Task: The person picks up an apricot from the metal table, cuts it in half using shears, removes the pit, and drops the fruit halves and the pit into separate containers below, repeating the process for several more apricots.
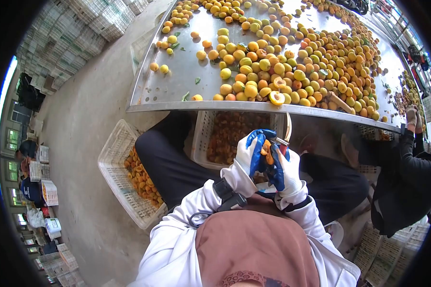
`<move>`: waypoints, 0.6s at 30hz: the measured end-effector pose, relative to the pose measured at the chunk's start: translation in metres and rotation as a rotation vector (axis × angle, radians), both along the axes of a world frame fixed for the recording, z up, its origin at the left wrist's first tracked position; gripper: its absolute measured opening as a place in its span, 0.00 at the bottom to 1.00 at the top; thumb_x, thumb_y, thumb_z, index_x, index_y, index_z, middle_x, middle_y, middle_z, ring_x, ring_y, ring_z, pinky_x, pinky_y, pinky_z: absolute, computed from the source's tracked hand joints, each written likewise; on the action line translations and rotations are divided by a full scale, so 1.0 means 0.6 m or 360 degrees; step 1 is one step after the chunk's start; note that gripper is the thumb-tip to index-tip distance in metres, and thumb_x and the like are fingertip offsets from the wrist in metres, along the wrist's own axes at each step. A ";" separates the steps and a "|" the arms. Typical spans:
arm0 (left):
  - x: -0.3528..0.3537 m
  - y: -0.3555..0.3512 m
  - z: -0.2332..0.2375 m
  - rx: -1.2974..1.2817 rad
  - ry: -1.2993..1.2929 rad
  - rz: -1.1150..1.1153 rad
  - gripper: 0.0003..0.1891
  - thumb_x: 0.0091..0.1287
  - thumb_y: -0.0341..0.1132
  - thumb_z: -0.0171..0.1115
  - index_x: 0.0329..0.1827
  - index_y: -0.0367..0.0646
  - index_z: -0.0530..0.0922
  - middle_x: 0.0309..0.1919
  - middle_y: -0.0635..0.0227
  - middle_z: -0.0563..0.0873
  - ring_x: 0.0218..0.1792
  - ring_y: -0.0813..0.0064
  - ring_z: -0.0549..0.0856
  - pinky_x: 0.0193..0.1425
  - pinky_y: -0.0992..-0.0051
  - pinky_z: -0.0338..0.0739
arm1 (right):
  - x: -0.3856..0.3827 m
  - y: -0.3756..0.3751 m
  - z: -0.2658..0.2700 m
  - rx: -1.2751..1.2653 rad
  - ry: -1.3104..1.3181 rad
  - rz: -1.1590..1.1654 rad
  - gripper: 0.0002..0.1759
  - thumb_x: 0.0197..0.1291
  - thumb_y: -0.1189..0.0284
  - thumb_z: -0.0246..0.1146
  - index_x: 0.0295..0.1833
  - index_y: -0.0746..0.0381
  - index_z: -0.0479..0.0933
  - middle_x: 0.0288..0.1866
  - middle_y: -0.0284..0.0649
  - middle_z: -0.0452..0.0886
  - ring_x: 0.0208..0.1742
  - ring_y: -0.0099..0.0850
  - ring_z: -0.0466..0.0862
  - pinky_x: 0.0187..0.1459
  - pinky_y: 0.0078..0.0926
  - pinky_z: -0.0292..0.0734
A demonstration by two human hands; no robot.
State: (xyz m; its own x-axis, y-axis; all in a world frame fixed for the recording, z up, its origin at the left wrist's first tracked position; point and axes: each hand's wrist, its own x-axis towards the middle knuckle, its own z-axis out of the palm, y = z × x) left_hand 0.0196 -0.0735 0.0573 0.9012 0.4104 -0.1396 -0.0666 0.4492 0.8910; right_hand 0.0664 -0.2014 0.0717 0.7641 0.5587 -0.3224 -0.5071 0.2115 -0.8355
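My left hand (252, 154), in a white and blue glove, is closed around an orange apricot piece (268, 152) in front of my chest. Close against it, my right hand (285, 170), gloved alike, grips a knife (288, 131) with a curved blade pointing up toward the table edge; its handle is partly hidden by the fingers. Beyond the hands, many yellow and orange apricots (261, 67) lie on the metal table (163, 106). A cut apricot half (277, 98) rests at the near rim, with its cut face up.
A crate (210, 164) of dark orange pieces stands under the table edge, and another crate (111, 165) of apricot halves is at the left. A co-worker (402, 182) in dark clothes sits at the right. Stacked crates (76, 43) fill the upper left.
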 end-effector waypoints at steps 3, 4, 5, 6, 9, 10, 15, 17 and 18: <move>-0.005 0.019 0.012 -0.0128 0.0045 -0.0226 0.22 0.80 0.46 0.50 0.57 0.35 0.81 0.46 0.60 0.89 0.45 0.72 0.88 0.54 0.74 0.83 | 0.005 -0.014 -0.012 0.0104 0.0010 0.0096 0.20 0.74 0.64 0.64 0.61 0.68 0.79 0.48 0.37 0.86 0.43 0.23 0.85 0.45 0.20 0.81; -0.005 0.022 0.014 -0.0128 0.0041 -0.0225 0.22 0.80 0.46 0.50 0.57 0.35 0.81 0.46 0.60 0.89 0.45 0.72 0.88 0.54 0.74 0.83 | 0.006 -0.017 -0.015 0.0104 0.0006 0.0097 0.20 0.74 0.64 0.64 0.61 0.68 0.79 0.48 0.37 0.86 0.43 0.23 0.85 0.45 0.20 0.81; -0.005 0.023 0.015 -0.0191 0.0038 -0.0245 0.22 0.80 0.46 0.50 0.57 0.35 0.82 0.47 0.60 0.89 0.46 0.72 0.88 0.54 0.73 0.83 | 0.005 -0.021 -0.018 0.0130 0.0016 0.0128 0.21 0.74 0.63 0.63 0.62 0.68 0.78 0.49 0.38 0.86 0.44 0.24 0.85 0.45 0.21 0.81; -0.006 0.024 0.017 -0.0254 0.0036 -0.0266 0.22 0.80 0.45 0.50 0.57 0.36 0.82 0.48 0.60 0.89 0.47 0.72 0.88 0.55 0.73 0.83 | 0.006 -0.022 -0.020 0.0157 0.0027 0.0159 0.22 0.75 0.62 0.62 0.63 0.69 0.77 0.51 0.39 0.85 0.45 0.25 0.85 0.46 0.21 0.81; -0.012 0.029 0.026 -0.0531 -0.0148 -0.0296 0.21 0.79 0.45 0.49 0.61 0.37 0.79 0.30 0.69 0.83 0.29 0.75 0.83 0.36 0.70 0.80 | 0.004 -0.025 -0.014 0.0304 0.0121 0.0079 0.23 0.75 0.61 0.62 0.64 0.69 0.77 0.42 0.35 0.83 0.38 0.23 0.84 0.39 0.20 0.80; -0.012 0.034 0.031 -0.1012 -0.0296 -0.0405 0.22 0.79 0.45 0.49 0.62 0.37 0.78 0.23 0.72 0.78 0.22 0.77 0.78 0.29 0.70 0.76 | 0.006 -0.027 -0.012 0.0440 0.0195 0.0114 0.24 0.75 0.60 0.62 0.64 0.69 0.76 0.39 0.34 0.82 0.36 0.23 0.82 0.37 0.20 0.79; 0.022 0.074 0.086 -0.0368 -0.0140 -0.0043 0.27 0.82 0.53 0.45 0.59 0.35 0.77 0.13 0.78 0.64 0.11 0.81 0.64 0.19 0.75 0.67 | 0.017 -0.028 -0.013 -0.0253 -0.0938 0.0052 0.19 0.77 0.62 0.59 0.60 0.67 0.77 0.32 0.29 0.77 0.29 0.18 0.78 0.28 0.16 0.73; 0.061 0.110 0.101 -0.0139 -0.0211 0.0058 0.24 0.81 0.50 0.51 0.53 0.34 0.81 0.19 0.76 0.73 0.14 0.85 0.70 0.18 0.78 0.70 | 0.018 -0.025 0.001 -0.0157 -0.0727 -0.0015 0.18 0.77 0.62 0.59 0.58 0.66 0.77 0.31 0.29 0.77 0.27 0.19 0.78 0.26 0.17 0.73; 0.083 0.126 0.109 0.0047 -0.0159 0.0106 0.24 0.81 0.51 0.51 0.53 0.35 0.81 0.17 0.77 0.71 0.13 0.84 0.69 0.18 0.78 0.70 | 0.020 -0.025 0.007 -0.0065 -0.0509 -0.0081 0.17 0.76 0.62 0.60 0.57 0.66 0.78 0.30 0.30 0.76 0.25 0.20 0.78 0.25 0.17 0.73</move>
